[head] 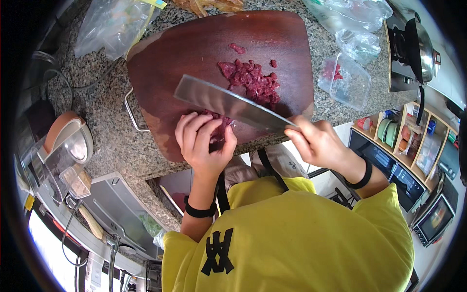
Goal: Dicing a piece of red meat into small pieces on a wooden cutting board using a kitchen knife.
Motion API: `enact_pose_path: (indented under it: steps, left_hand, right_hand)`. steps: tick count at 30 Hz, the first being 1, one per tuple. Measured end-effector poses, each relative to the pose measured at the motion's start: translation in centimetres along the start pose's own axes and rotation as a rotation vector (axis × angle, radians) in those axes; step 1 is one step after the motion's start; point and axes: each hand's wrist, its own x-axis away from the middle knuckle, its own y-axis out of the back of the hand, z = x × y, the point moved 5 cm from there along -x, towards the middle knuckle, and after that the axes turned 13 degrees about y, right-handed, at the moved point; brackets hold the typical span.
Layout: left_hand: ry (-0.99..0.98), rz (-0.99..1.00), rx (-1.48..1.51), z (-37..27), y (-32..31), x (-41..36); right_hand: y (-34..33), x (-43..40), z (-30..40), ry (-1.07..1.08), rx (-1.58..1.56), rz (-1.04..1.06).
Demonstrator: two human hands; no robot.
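Note:
My right hand (321, 140) grips a cleaver (233, 106) by its handle, its broad blade reaching left over a dark red wooden cutting board (175, 51). Cupped on the board's near edge, my left hand (204, 142) rests with bent fingers on a piece of raw red meat (218, 126), which it partly hides. The blade passes just beyond those fingers; whether it touches the meat I cannot tell. Chopped raw meat (255, 82) lies in a loose heap beyond the blade, with a few bits apart from it.
Right of the board stands a clear plastic container (350, 82) holding some red meat, near crumpled plastic bags (359, 42). A zip bag (113, 27) lies at the upper left. A sink (120, 211) is at the lower left; a wok (419, 51) sits on the stove at the far right.

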Motion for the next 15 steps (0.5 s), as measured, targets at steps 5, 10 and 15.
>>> enact_pose_path:
  steps: [5,10,15]
  left_hand:
    - [0.094,0.049,-0.101,-0.6,-0.1,-3.1]
    - [0.102,0.23,-0.219,-0.7,-1.7,-3.7]
    - [0.204,0.269,-0.125,0.1,-0.7,-4.6]
  right_hand:
    - [2.4,0.8,0.5,-0.084,0.015,-0.186]
    - [3.0,2.0,0.2,-0.108,0.079,-0.157]
    - [1.9,4.9,-0.7,-0.195,-0.016,-0.115]
